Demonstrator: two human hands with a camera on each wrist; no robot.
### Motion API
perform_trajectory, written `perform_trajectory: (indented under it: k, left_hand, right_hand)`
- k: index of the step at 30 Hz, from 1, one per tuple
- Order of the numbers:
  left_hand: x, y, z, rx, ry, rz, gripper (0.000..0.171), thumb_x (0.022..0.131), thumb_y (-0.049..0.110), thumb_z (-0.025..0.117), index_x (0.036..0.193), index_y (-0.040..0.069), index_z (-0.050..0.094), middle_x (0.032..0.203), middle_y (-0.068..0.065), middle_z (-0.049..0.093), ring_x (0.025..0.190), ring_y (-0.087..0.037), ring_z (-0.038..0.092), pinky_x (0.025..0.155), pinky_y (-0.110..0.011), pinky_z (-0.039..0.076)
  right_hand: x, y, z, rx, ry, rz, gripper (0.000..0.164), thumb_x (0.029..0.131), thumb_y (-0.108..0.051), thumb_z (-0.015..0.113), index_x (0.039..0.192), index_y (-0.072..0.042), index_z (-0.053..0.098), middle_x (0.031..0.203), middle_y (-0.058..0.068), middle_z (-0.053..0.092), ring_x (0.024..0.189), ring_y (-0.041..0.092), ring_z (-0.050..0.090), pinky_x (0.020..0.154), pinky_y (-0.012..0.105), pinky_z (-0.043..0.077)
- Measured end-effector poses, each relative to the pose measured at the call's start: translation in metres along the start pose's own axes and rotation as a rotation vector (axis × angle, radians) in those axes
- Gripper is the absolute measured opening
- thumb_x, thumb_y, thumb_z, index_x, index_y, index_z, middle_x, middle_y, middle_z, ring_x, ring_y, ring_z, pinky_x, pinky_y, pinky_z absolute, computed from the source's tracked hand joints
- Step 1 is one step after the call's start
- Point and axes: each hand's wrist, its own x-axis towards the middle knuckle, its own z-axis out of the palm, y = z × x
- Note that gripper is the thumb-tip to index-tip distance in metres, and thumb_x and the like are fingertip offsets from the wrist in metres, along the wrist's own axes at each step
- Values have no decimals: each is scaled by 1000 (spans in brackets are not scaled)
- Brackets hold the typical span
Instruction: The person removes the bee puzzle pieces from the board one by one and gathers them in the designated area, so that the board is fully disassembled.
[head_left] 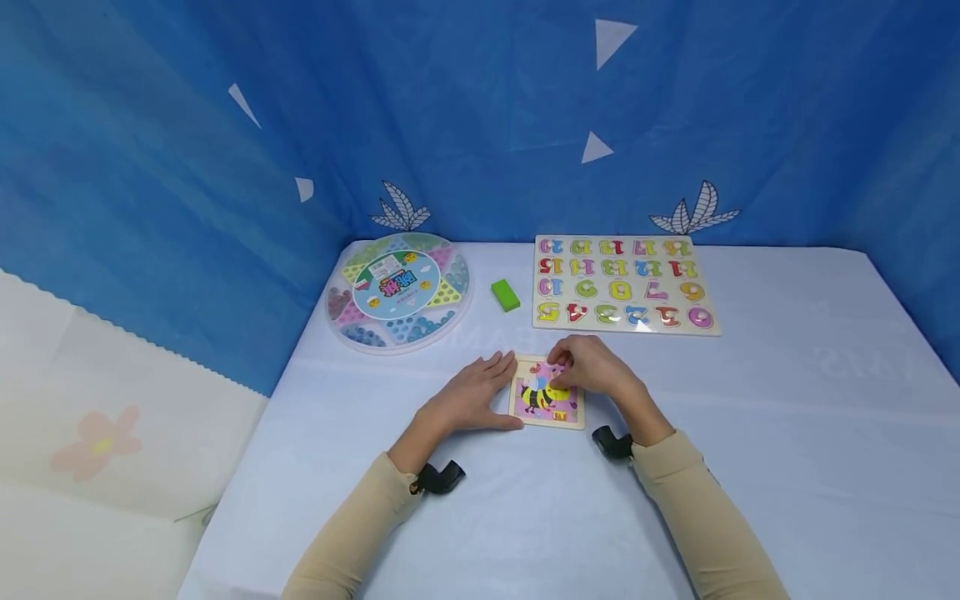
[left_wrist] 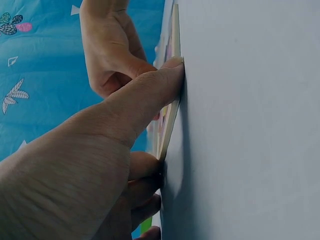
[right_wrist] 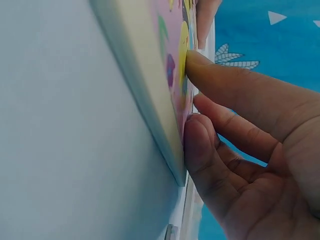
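Note:
A small square bee jigsaw puzzle [head_left: 572,426] with a pale wooden frame lies flat in front of me. My left hand [head_left: 472,396] spans its left side with spread fingers; the thumb [left_wrist: 167,77] rests on the near edge in the left wrist view. At the upper right part, my right hand [head_left: 596,367] pinches a puzzle piece [right_wrist: 183,47] bearing the yellow bee face, thumb and curled finger on it. The piece sits in or on the board; the fingers hide its outline. A pale patch shows at the puzzle's upper left.
Behind the puzzle lies a green block [head_left: 506,295]. A round marble game box [head_left: 450,325] stands at back left, and a wooden number board [head_left: 626,328] lies at back right. A blue curtain [head_left: 495,108] hangs along the table's far edge.

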Motion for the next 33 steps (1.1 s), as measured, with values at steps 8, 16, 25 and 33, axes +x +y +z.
perform_trajectory:
  k: [8, 16, 25, 33]
  left_hand:
    - [3, 0, 2, 6, -2, 6, 101, 82, 66, 64, 156, 12, 21, 165, 1, 15, 153, -19, 12, 125, -39, 16]
    - [3, 2, 3, -19, -16, 5, 101, 82, 64, 65, 156, 11, 21, 165, 0, 15, 153, -19, 11, 125, -39, 15]
    - [2, 0, 2, -1, -3, 2, 101, 82, 65, 64, 156, 12, 21, 164, 0, 16, 153, -19, 12, 125, -39, 16]
    - [1, -1, -1, -1, -9, 7, 101, 82, 65, 64, 156, 12, 20, 165, 0, 15, 153, -18, 11, 125, -38, 14]
  right_hand:
    - [-1, -2, -1, -33, 7, 54, 33, 78, -16, 82, 107, -4, 72, 87, 5, 65, 79, 18, 56, 70, 25, 50]
    - [-3, -1, 0, -38, -3, 52, 30, 78, -16, 82, 105, -6, 73, 88, 4, 66, 80, 18, 56, 70, 26, 50]
    - [2, 2, -3, 57, -31, 30, 28, 76, -13, 83, 99, -7, 67, 87, 7, 60, 79, 19, 54, 71, 25, 48]
    - [2, -1, -2, 69, -11, 29, 23, 78, -9, 81, 95, -5, 66, 87, 8, 59, 78, 19, 54, 69, 25, 47]
